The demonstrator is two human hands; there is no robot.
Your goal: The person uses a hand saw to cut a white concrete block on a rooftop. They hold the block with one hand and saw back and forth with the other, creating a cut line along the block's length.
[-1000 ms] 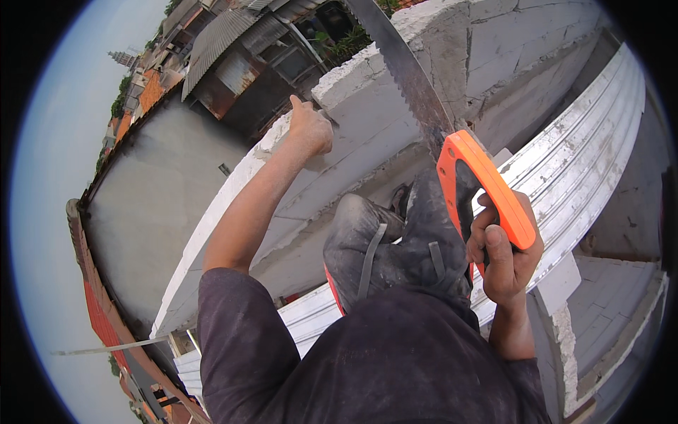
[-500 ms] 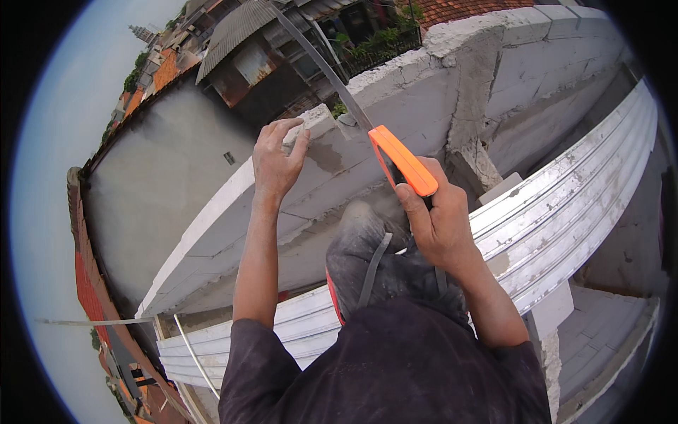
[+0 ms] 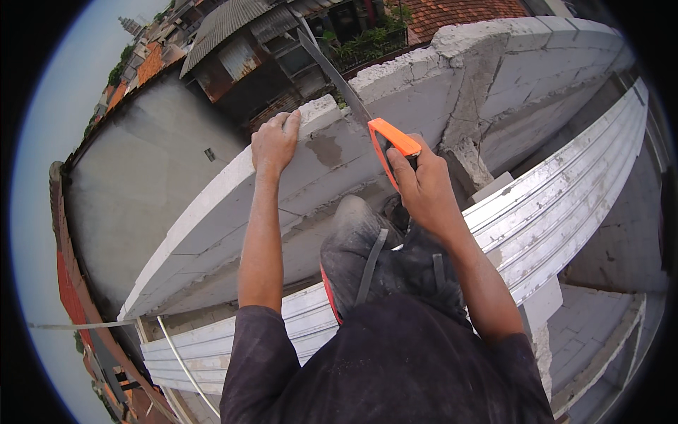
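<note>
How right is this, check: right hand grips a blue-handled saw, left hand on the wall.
The saw handle is orange, not blue, in the head view; the right hand grips it, the left hand is on the wall.

Left hand (image 3: 274,145) atop wall (image 3: 304,185) — saw (image 3: 356,103) to the right

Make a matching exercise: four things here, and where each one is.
1. bare left hand
2. orange-handled hand saw
3. ribbed silver metal sheet
4. reddish-orange tiled roof

A. held in the bare right hand
B. showing on both sides of the dark shirt
C. on top of the pale grey block wall
D. beyond that wall

Pairs: 1-C, 2-A, 3-B, 4-D
</note>
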